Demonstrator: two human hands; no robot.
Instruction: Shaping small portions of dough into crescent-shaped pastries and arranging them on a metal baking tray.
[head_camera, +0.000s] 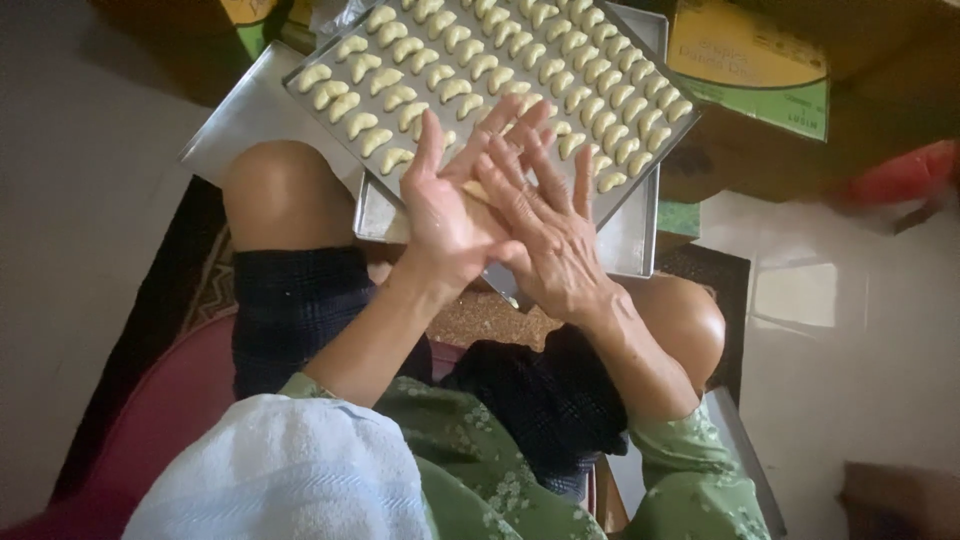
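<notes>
Head view is showing a small piece of pale dough (474, 189) being pressed between two flat palms, only its end peeking out at the gap where the hands cross. The dough's long axis is running roughly left to right, across the line of the fingers, and most of it is lying hidden under the upper hand. The left hand (447, 215) is lying palm up beneath it, fingers stretched out and loose, not curled around anything. The right hand (548, 228) is resting palm down on top, its fingers spread and straight, pointing away from the person toward the tray; neither hand is pinching or clenching, the dough is simply being sandwiched between the palms, touching both equally. Just beyond the fingertips, a metal baking tray (330, 108) is sitting tilted on a second, bare tray (628, 235), and it is carrying close rows of crescent-shaped dough pieces (480, 65), with a little bare metal left at its near corner beside the hands. The person is sitting low with both knees up, a dark checked cloth (295, 305) covering the lap, and green-and-yellow cardboard boxes (750, 65) are standing behind the trays.
</notes>
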